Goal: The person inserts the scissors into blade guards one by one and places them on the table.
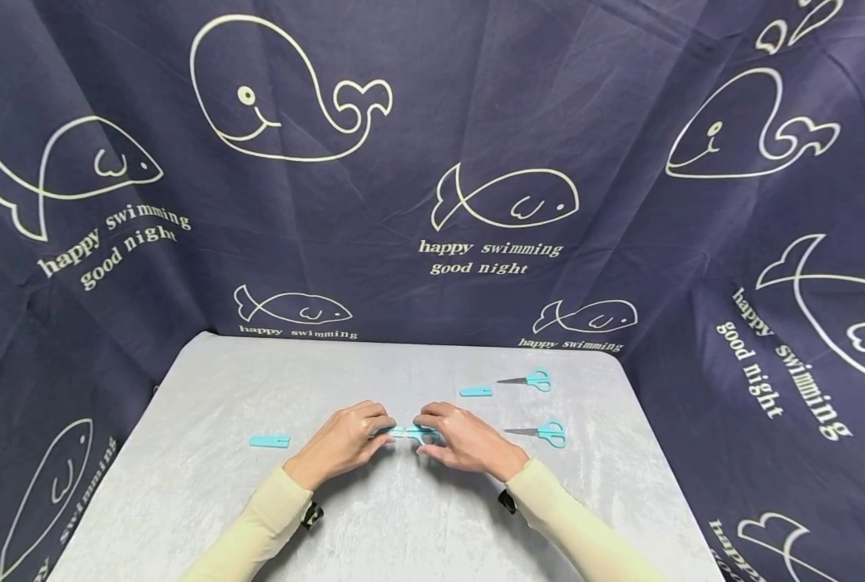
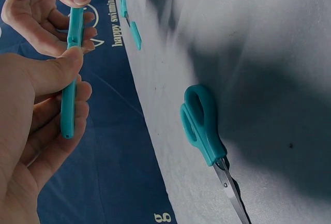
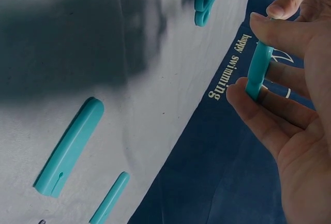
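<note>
Both hands hold a teal pair of scissors (image 1: 425, 436) between them, low over the table. My left hand (image 1: 348, 436) grips its teal blade cover (image 2: 68, 107), thumb on one side and fingers behind. The right hand (image 1: 465, 440) pinches the handle end (image 3: 257, 74), seen edge-on and partly hidden by its fingers. The blades do not show. Right of the right hand in the head view lie two uncovered scissors, a near pair (image 1: 549, 434) and a far pair (image 1: 537, 381).
In the head view, one loose blade cover (image 1: 269, 441) lies left of the left hand and another (image 1: 476, 392) beyond the right hand. The light grey table (image 1: 403, 525) meets a dark blue curtain (image 1: 403, 202) at its back edge. Dark bands (image 1: 312, 515) circle both wrists.
</note>
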`<state>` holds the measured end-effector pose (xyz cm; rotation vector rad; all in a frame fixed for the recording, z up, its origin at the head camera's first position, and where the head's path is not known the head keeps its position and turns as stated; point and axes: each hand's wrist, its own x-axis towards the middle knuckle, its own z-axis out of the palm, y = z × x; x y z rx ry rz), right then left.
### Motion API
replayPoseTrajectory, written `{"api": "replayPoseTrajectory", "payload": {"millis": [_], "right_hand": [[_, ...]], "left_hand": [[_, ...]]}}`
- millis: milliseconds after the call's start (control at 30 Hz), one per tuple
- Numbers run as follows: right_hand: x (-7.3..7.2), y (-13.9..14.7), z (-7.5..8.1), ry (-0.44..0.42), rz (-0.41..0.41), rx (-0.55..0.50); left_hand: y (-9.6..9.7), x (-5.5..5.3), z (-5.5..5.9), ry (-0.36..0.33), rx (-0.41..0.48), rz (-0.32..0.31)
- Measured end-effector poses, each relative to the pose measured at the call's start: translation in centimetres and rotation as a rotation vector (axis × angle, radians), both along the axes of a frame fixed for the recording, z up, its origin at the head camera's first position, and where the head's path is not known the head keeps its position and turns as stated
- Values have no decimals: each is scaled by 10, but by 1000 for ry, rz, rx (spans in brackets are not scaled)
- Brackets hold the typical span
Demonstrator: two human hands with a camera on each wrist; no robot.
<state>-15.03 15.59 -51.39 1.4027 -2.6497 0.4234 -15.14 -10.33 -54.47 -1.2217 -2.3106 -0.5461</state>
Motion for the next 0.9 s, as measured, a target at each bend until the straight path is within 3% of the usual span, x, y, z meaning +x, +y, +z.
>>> {"api": "replayPoseTrajectory", "payload": {"millis": [900], "right_hand": [[-2, -2, -2, -14, -8, -14]], "left_hand": [[0, -1, -1, -7, -16, 0]]}}
